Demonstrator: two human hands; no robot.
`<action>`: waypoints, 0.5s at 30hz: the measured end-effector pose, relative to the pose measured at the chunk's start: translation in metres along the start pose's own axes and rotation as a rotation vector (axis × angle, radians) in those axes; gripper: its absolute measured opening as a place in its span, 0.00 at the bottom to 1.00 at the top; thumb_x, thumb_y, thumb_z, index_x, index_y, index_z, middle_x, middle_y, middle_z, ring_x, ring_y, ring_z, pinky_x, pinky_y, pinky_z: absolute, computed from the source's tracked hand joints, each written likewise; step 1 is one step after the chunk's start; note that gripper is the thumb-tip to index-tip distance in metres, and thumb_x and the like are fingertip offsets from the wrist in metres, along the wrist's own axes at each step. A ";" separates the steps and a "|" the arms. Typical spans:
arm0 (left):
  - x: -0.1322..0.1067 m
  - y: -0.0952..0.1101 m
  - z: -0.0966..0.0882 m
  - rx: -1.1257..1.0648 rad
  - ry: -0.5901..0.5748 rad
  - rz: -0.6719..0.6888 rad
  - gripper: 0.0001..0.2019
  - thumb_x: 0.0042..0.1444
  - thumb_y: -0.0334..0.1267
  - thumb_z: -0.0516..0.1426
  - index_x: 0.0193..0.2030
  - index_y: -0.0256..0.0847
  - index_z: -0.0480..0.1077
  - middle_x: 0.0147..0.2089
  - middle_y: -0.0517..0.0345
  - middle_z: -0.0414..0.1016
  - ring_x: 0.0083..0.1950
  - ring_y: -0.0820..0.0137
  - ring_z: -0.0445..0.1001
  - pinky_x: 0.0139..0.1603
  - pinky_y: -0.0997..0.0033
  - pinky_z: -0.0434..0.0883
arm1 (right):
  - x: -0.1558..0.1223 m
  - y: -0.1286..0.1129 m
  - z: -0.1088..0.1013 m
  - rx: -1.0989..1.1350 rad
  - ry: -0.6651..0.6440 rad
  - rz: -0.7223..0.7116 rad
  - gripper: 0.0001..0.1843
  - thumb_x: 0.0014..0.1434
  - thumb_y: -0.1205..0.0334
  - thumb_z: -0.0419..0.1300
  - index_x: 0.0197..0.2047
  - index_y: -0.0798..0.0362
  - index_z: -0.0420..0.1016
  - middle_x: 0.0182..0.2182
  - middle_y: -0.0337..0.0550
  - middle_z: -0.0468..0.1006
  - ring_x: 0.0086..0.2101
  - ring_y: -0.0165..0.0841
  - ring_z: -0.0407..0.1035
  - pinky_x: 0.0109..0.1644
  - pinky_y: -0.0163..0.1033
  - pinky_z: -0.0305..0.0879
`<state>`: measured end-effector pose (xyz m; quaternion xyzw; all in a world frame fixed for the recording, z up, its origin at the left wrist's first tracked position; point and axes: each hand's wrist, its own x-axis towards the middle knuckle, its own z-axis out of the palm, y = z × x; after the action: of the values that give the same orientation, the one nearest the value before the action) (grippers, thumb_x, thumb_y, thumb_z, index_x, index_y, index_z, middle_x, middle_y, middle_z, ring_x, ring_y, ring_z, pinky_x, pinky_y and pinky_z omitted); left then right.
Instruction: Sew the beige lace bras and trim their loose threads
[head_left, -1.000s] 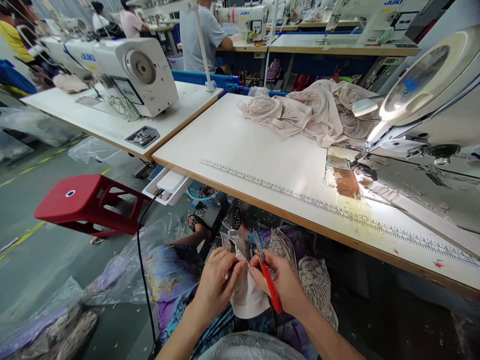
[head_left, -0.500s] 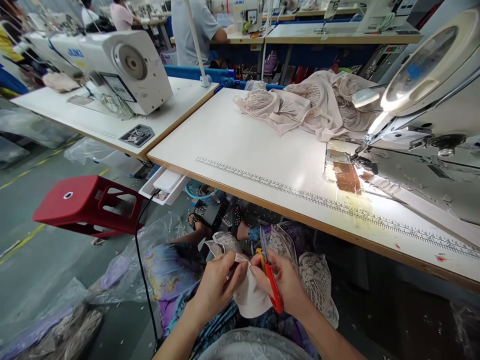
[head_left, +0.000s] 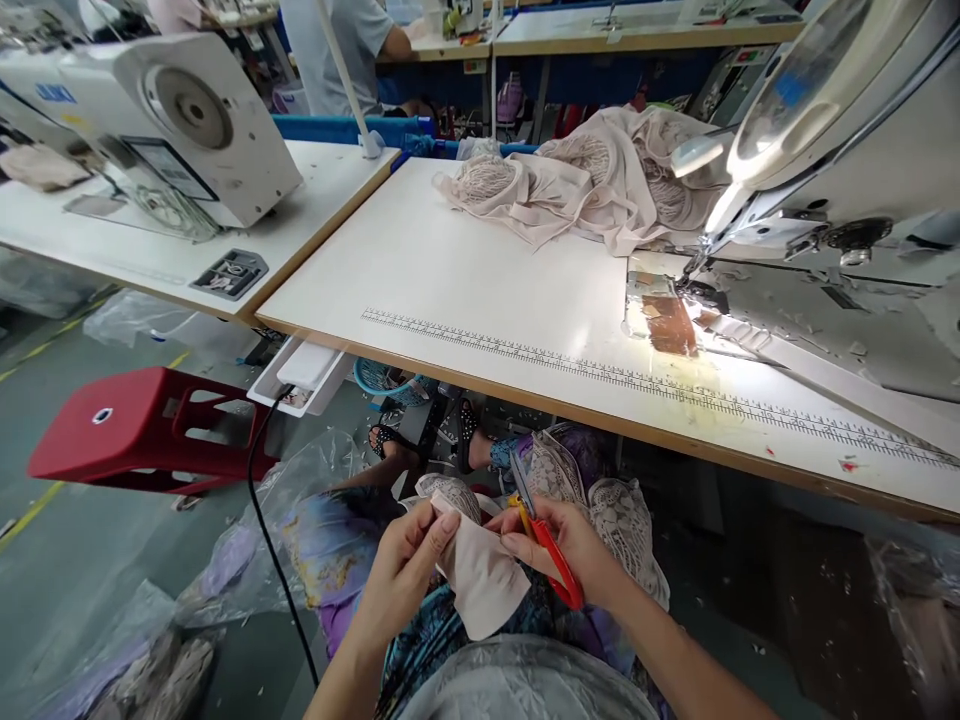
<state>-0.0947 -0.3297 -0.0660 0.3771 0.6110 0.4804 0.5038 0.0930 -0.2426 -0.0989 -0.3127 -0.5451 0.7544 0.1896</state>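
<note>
Over my lap, my left hand (head_left: 411,562) pinches the top edge of a pale beige fabric piece (head_left: 486,582) between thumb and fingers; the cloth hangs below it. My right hand (head_left: 576,545) is closed round scissors (head_left: 559,566) with red and yellow handles. Their blades point up and away from the cloth. The thumb and fingertips of that hand are also at the fabric's right edge; whether they grip it I cannot tell. Lace-covered beige pieces (head_left: 626,535) lie on my lap to the right, and another lace part (head_left: 450,492) shows behind the cloth.
Ahead stands a white sewing table (head_left: 465,260) with a printed ruler along its front edge. A lit sewing machine (head_left: 847,220) is at right, a beige garment heap (head_left: 592,175) behind. Left are a red stool (head_left: 112,425), a black cable (head_left: 262,520) and an open drawer (head_left: 330,380).
My left hand has moved slightly left, drawing the fabric flatter and farther from the right hand. The scissors stay in my right hand. The view has shifted right and down.
</note>
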 end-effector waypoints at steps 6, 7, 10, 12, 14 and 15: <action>-0.006 0.000 -0.004 -0.030 0.018 0.001 0.18 0.63 0.51 0.57 0.33 0.36 0.73 0.31 0.56 0.71 0.32 0.71 0.66 0.34 0.75 0.66 | -0.001 0.001 -0.003 0.092 -0.052 0.053 0.21 0.51 0.44 0.69 0.33 0.54 0.73 0.36 0.45 0.80 0.37 0.35 0.73 0.43 0.40 0.68; -0.007 -0.001 -0.004 -0.021 0.040 0.013 0.18 0.63 0.51 0.57 0.35 0.36 0.74 0.31 0.56 0.72 0.33 0.71 0.67 0.35 0.76 0.67 | -0.001 -0.001 -0.003 0.082 -0.033 0.028 0.21 0.51 0.44 0.69 0.33 0.54 0.73 0.37 0.45 0.80 0.37 0.35 0.73 0.44 0.40 0.68; -0.009 -0.005 -0.003 0.000 0.103 0.041 0.17 0.63 0.50 0.58 0.37 0.37 0.77 0.32 0.55 0.74 0.35 0.70 0.69 0.36 0.76 0.68 | -0.002 -0.009 -0.002 0.003 0.050 -0.049 0.17 0.55 0.48 0.67 0.33 0.53 0.72 0.38 0.46 0.80 0.39 0.35 0.73 0.46 0.40 0.68; -0.010 -0.008 -0.001 0.002 0.135 0.051 0.16 0.62 0.50 0.58 0.39 0.37 0.78 0.34 0.54 0.76 0.36 0.69 0.71 0.39 0.75 0.70 | -0.003 -0.016 0.000 -0.078 0.109 -0.072 0.13 0.57 0.52 0.65 0.32 0.52 0.70 0.38 0.45 0.79 0.38 0.35 0.72 0.44 0.39 0.68; -0.010 -0.010 -0.001 0.005 0.157 0.062 0.17 0.62 0.50 0.58 0.40 0.37 0.78 0.37 0.52 0.78 0.38 0.67 0.73 0.42 0.74 0.72 | -0.006 -0.024 0.002 -0.186 0.167 -0.100 0.12 0.59 0.55 0.64 0.31 0.52 0.68 0.35 0.44 0.78 0.36 0.34 0.71 0.40 0.37 0.68; -0.010 -0.012 -0.001 0.008 0.165 0.065 0.17 0.61 0.50 0.59 0.40 0.36 0.79 0.38 0.50 0.79 0.39 0.65 0.74 0.43 0.73 0.73 | -0.007 -0.028 0.002 -0.246 0.188 -0.133 0.11 0.59 0.56 0.63 0.31 0.52 0.68 0.34 0.44 0.77 0.35 0.34 0.71 0.38 0.36 0.68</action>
<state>-0.0929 -0.3427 -0.0746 0.3579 0.6398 0.5234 0.4342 0.0947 -0.2392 -0.0706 -0.3660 -0.6328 0.6350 0.2498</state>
